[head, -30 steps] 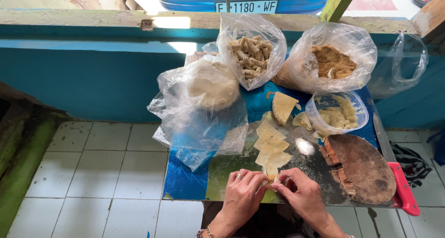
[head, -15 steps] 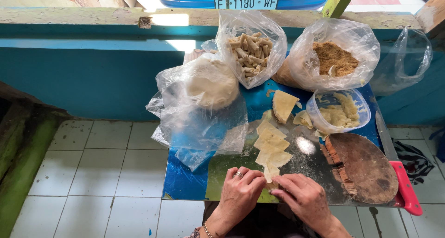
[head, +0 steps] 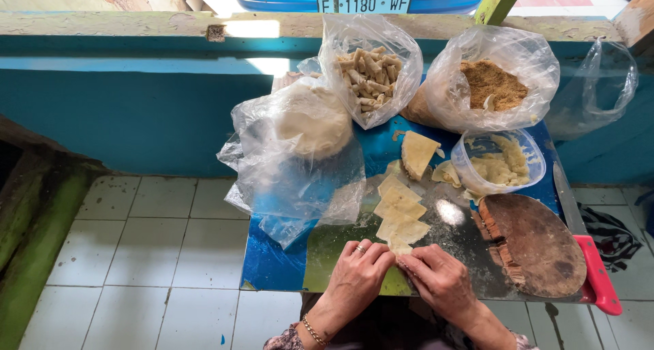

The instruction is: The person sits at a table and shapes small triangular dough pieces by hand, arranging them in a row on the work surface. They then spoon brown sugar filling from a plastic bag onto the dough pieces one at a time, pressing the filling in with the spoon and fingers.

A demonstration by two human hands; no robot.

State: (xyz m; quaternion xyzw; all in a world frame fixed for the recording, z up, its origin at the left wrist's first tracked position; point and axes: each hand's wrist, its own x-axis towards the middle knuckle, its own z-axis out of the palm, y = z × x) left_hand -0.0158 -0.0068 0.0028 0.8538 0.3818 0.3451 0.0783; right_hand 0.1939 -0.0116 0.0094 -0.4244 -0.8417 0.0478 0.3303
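**Two hands rolling a thin wrapper at the near edge of a small tabletop**

Head view, looking down. The left hand and the right hand meet at the near edge of the tabletop, fingers curled inward and nearly closed, pinching and rolling the near end of a pale square wrapper. The wrapper is the nearest of a loose, overlapping row of wrappers running away from the hands. To the left lies a crumpled clear bag holding a stack of round pale sheets. Behind stand two open bags: one of finished rolls, one of brown crumbly filling. A clear bowl of pale paste sits right of the row, and a round wooden board lies nearer, with a red-handled knife at the far right edge. Whether any filling lies inside the fold cannot be told; the fingers hide it.

Risks, as judged: the wrapper looks thin, so too firm a pinch could tear it. The work sits at the very edge, so a slipped roll could drop to the tiled floor. The knife overhangs the edge, and a nudge from the right forearm could knock it off.
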